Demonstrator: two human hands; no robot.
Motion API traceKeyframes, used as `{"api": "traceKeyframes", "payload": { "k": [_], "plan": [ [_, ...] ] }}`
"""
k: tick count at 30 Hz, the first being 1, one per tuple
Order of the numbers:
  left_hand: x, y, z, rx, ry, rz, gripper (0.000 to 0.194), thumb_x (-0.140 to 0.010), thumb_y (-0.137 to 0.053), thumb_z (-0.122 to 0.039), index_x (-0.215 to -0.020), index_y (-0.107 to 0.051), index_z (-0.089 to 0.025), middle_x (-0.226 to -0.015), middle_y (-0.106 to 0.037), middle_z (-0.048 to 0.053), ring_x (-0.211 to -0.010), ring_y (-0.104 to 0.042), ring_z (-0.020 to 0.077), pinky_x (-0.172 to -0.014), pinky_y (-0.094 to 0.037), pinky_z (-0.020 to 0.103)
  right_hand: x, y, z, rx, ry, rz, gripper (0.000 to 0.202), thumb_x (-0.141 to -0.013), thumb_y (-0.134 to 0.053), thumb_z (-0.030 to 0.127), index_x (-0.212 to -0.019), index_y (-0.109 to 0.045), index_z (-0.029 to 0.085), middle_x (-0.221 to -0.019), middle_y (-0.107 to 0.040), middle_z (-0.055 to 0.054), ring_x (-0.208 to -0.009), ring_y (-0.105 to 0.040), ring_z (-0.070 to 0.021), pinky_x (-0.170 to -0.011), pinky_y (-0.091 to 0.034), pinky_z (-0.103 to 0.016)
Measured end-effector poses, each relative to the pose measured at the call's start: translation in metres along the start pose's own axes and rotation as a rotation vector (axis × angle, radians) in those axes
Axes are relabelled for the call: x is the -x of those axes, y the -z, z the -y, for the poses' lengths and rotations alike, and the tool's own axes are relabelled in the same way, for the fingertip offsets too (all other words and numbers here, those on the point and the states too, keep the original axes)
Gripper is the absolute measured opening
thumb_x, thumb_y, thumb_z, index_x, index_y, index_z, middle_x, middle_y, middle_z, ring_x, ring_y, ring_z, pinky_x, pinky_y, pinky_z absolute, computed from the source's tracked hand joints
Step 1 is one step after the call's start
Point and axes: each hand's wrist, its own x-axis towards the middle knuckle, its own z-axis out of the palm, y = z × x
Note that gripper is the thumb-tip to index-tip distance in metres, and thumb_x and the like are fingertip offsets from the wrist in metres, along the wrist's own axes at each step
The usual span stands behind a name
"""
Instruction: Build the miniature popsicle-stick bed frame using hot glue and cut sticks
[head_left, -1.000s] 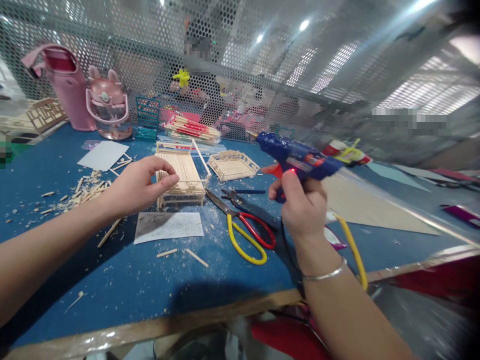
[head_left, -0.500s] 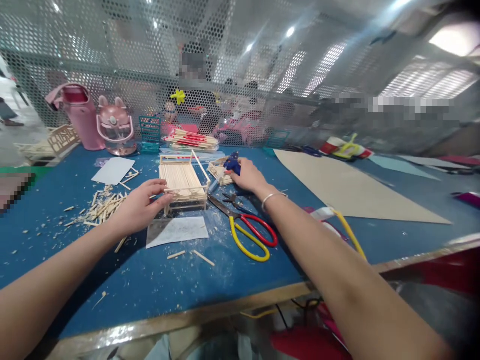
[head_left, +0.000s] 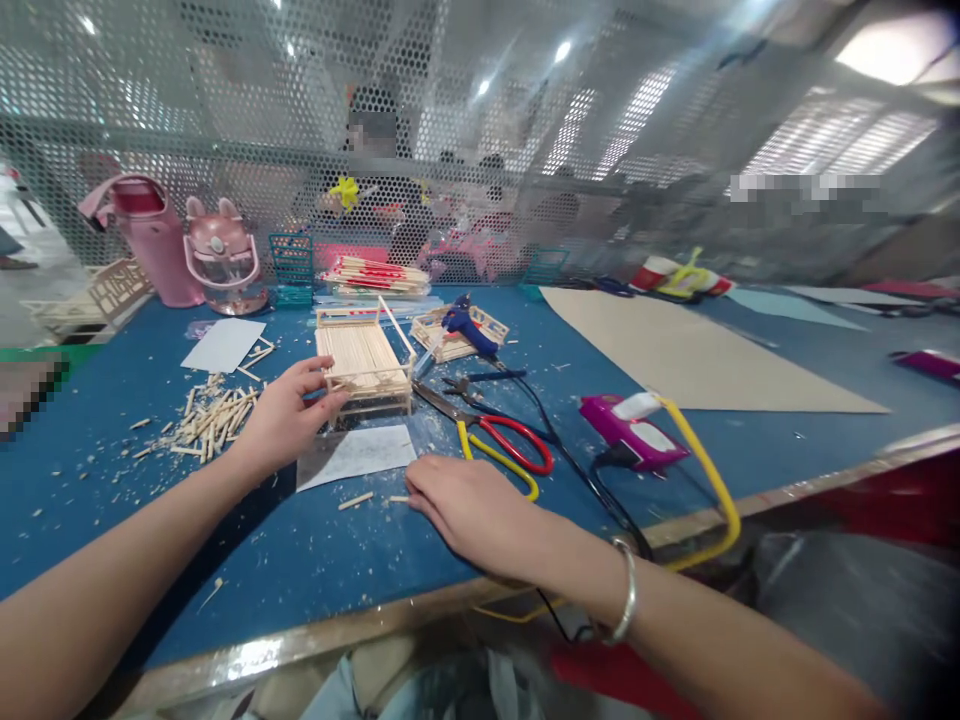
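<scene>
My left hand [head_left: 289, 412] grips the near left corner of a miniature bed [head_left: 364, 353] built from thin wooden sticks, thumb and fingers on its frame. Low on the table, my right hand [head_left: 476, 510] has its fingers pressed together at the end of a short wooden stick [head_left: 398, 499]. Another short stick [head_left: 355, 501] lies just left of it. Between the hands is a white sheet of paper [head_left: 367, 455]. Scissors [head_left: 517, 445] with red and yellow handles lie partly under my right hand. A blue glue gun [head_left: 471, 328] rests on a second stick frame [head_left: 491, 325].
Cut stick pieces [head_left: 217, 415] are heaped at the left. Pliers [head_left: 480, 385] and a black cord lie right of the bed. Farther right are a purple device [head_left: 634, 432] and a large beige board [head_left: 697, 360]. Pink bottles [head_left: 154, 240] stand before the perforated metal screen [head_left: 480, 130].
My right hand has let go of the glue gun, leaving it on the second stick frame, and moved down toward me to the short stick. My left hand stays at the bed.
</scene>
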Motion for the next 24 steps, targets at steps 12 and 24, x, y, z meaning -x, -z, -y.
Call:
{"api": "traceKeyframes", "payload": {
  "k": [12, 24],
  "plan": [
    [0.02, 0.012, -0.024, 0.454, 0.211, -0.087, 0.034, -0.078, -0.06, -0.046, -0.098, -0.06, -0.018, -0.101, -0.067, 0.006, -0.082, -0.061, 0.0178, -0.077, -0.05, 0.034, -0.013, 0.064, -0.023, -0.316, 0.197, -0.793, 0.01, -0.088, -0.045, 0.02, -0.086, -0.054, 0.02, -0.071, -0.061, 0.002, -0.058, -0.053, -0.0083, -0.057, -0.041, -0.021],
    [0.026, 0.003, -0.039, 0.379, 0.253, -0.152, 0.014, -0.078, -0.059, -0.036, -0.081, -0.06, -0.022, -0.098, -0.066, 0.002, -0.084, -0.061, 0.0182, -0.065, -0.05, 0.029, -0.017, 0.035, -0.024, -0.373, 0.296, -0.845, 0.016, -0.089, -0.048, 0.018, -0.095, -0.062, 0.019, -0.088, -0.07, -0.002, -0.079, -0.065, -0.0108, -0.072, -0.051, -0.023]
  ]
}}
